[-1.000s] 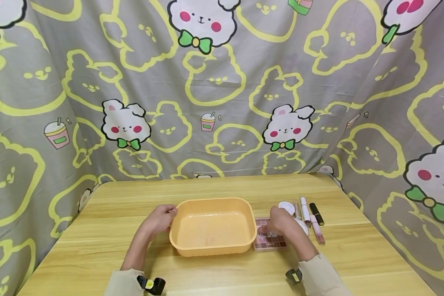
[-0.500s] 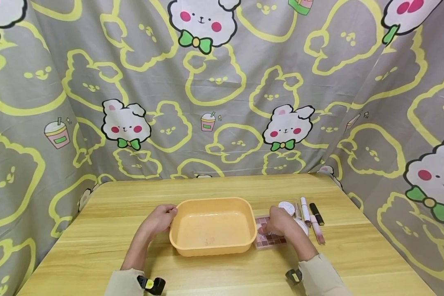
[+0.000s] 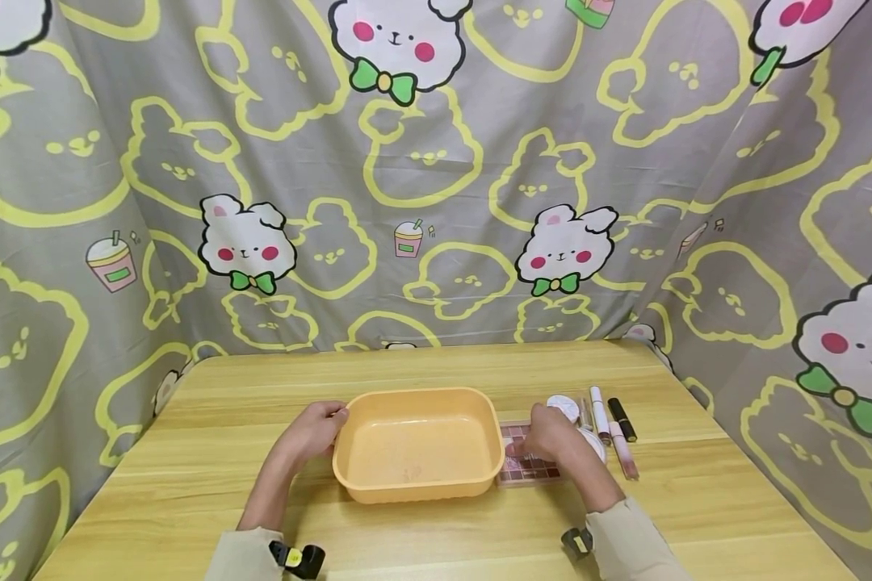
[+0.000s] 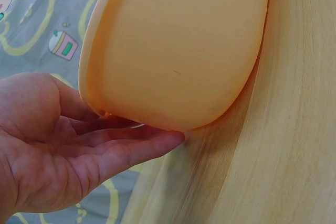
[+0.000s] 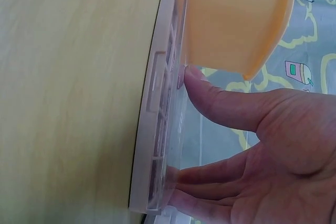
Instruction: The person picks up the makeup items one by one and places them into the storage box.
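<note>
Beige sleeve (image 3: 247,558) at the left; what does the left hand (image 3: 311,432) hold?

Its fairly straight fingers touch the left end of an orange basin (image 3: 417,491) on the wooden table (image 3: 392,545); I cannot tell whether the thumb pinches the rim

And just beside the basin's right end?

A palette (image 3: 532,474) with a clear lid; the right hand (image 3: 555,437) is over it, thumb and fingers wide apart, thumb tip at the lid

Further right?

A white round compact (image 3: 563,405), a white tube (image 3: 599,410), then a black tube (image 3: 622,420) and a pink tube (image 3: 623,450)
</note>
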The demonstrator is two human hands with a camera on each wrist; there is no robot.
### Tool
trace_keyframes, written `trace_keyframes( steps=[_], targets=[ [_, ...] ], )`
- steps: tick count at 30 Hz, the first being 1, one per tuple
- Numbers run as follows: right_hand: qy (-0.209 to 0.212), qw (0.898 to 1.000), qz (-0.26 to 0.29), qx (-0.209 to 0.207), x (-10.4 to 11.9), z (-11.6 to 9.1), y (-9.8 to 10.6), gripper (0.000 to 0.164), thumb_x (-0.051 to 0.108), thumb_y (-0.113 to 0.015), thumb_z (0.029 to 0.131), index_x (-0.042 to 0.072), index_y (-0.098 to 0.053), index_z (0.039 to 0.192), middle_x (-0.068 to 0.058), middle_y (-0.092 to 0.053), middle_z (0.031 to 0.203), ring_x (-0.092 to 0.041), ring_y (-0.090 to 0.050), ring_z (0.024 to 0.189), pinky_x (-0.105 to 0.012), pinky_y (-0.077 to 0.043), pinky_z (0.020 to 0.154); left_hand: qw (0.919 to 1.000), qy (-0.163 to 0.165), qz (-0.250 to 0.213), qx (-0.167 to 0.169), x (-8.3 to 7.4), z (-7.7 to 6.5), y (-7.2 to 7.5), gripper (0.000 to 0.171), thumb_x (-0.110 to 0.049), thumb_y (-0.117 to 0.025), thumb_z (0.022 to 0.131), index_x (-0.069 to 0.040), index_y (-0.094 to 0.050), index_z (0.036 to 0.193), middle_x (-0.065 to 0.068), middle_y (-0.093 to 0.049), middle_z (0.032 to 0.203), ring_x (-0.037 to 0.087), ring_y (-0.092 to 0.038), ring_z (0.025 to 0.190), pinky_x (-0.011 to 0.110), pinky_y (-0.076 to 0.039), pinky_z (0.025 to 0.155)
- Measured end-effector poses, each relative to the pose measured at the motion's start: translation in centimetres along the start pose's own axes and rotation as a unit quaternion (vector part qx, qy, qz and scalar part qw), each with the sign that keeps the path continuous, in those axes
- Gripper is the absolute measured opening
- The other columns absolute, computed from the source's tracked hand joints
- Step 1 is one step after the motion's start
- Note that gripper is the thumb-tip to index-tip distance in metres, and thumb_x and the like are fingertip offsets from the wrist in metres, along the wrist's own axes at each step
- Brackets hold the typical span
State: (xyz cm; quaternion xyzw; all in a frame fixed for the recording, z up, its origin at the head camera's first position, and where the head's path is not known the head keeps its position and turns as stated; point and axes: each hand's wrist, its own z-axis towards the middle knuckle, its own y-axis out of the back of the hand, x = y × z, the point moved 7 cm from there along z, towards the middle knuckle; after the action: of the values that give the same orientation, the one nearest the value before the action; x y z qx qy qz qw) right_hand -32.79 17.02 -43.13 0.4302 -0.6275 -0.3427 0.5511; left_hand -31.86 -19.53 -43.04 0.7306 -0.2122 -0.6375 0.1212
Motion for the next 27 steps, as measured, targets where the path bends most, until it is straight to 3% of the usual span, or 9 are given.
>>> trace_keyframes(
  steps=[8,20,27],
  targets=[
    [0.002,1.000,-0.011,-0.006,-0.10,-0.06,0.07,0.051,0.037,-0.092,0.071,-0.003,-0.063,0.082,-0.011,-0.062,0.076,-0.023,-0.056,0.069,-0.033,-0.051,0.060,0.9999,-0.011,0.001,0.001,-0.29,-0.01,-0.10,0.036,-0.014,-0.042,0.108,0.008,-0.060,0.131,0.018,-0.069,0.107,0.023,-0.069,0.090,0.042,-0.061,0.074],
    [0.031,0.999,-0.002,-0.038,0.39,0.14,0.21,0.044,0.025,-0.092,0.072,-0.004,-0.061,0.084,-0.011,-0.057,0.072,-0.025,-0.055,0.068,-0.039,-0.054,0.064,0.9999,-0.010,0.010,-0.001,-0.23,-0.07,0.07,0.037,-0.015,-0.041,0.109,0.007,-0.060,0.132,0.018,-0.069,0.108,0.024,-0.069,0.092,0.042,-0.060,0.074],
    [0.030,0.998,-0.008,-0.059,0.42,0.32,0.55,0.049,0.025,-0.094,0.069,-0.008,-0.063,0.088,-0.015,-0.058,0.079,-0.028,-0.054,0.077,-0.045,-0.054,0.072,0.9998,-0.012,0.013,-0.005,-0.29,-0.20,0.16,0.036,-0.016,-0.041,0.108,0.007,-0.061,0.129,0.017,-0.070,0.101,0.024,-0.069,0.083,0.039,-0.059,0.065]
  ],
)
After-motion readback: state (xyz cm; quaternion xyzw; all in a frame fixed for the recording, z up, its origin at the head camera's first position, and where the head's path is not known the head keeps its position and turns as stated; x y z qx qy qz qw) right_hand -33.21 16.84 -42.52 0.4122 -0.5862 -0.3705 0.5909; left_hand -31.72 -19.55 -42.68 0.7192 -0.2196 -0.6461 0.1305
